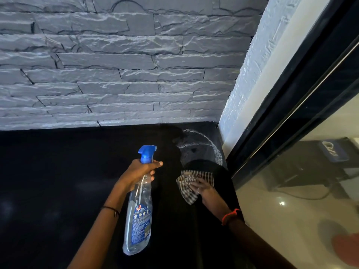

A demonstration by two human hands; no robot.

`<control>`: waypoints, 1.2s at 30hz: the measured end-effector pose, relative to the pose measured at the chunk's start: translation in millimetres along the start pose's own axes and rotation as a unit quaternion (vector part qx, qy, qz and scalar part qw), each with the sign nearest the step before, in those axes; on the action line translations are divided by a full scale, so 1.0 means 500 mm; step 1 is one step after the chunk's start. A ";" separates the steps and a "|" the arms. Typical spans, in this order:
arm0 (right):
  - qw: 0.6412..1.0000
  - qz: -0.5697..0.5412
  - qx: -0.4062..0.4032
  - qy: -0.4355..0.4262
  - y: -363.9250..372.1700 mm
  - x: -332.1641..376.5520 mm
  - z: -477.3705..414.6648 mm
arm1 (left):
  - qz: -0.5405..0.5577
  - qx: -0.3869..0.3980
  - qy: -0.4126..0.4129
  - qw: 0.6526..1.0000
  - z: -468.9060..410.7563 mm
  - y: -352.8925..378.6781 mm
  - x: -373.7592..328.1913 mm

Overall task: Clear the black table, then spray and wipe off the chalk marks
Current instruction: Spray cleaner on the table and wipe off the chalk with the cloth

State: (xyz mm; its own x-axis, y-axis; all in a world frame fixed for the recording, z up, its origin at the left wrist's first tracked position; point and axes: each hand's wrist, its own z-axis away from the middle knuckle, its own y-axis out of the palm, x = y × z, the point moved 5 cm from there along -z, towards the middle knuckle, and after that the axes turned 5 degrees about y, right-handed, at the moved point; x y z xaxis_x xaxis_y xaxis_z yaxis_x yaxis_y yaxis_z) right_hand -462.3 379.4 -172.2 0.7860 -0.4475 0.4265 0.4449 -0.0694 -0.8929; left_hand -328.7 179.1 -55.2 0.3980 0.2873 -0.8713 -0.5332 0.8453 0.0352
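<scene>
The black table (58, 171) fills the lower half of the head view. White chalk marks (209, 144) curve across its far right corner, partly smeared and wet. My left hand (141, 171) grips the neck of a clear spray bottle (138, 216) with a blue trigger head, held above the table with its nozzle toward the corner. My right hand (202, 188) presses a brown-and-white checked cloth (189, 183) flat on the table just in front of the chalk marks.
A grey stone-brick wall (116, 74) rises directly behind the table. A white textured pillar (244, 84) and a black-framed glass pane (301, 133) bound the right side. Beyond the glass are a pale tiled floor and dark equipment.
</scene>
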 end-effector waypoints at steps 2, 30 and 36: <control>0.999 -0.009 -0.011 -0.050 0.014 -0.004 0.047 | -0.006 -0.003 -0.001 1.000 -0.015 0.022 -0.004; 0.997 -0.043 -0.010 0.065 -0.050 -0.139 0.097 | -0.128 -0.062 0.092 0.986 -0.142 0.231 -0.152; 0.997 -0.057 -0.029 0.053 -0.056 -0.136 0.103 | -0.146 0.002 0.111 0.983 -0.128 0.300 -0.152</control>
State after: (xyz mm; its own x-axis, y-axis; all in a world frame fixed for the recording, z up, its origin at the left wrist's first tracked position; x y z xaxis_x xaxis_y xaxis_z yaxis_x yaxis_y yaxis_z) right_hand -506.4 457.6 -168.7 0.6798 -0.5258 0.5113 0.5019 -0.1748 -0.8471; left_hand -486.6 255.0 -14.8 0.3601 -0.0735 -0.9300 -0.4168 0.8792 -0.2309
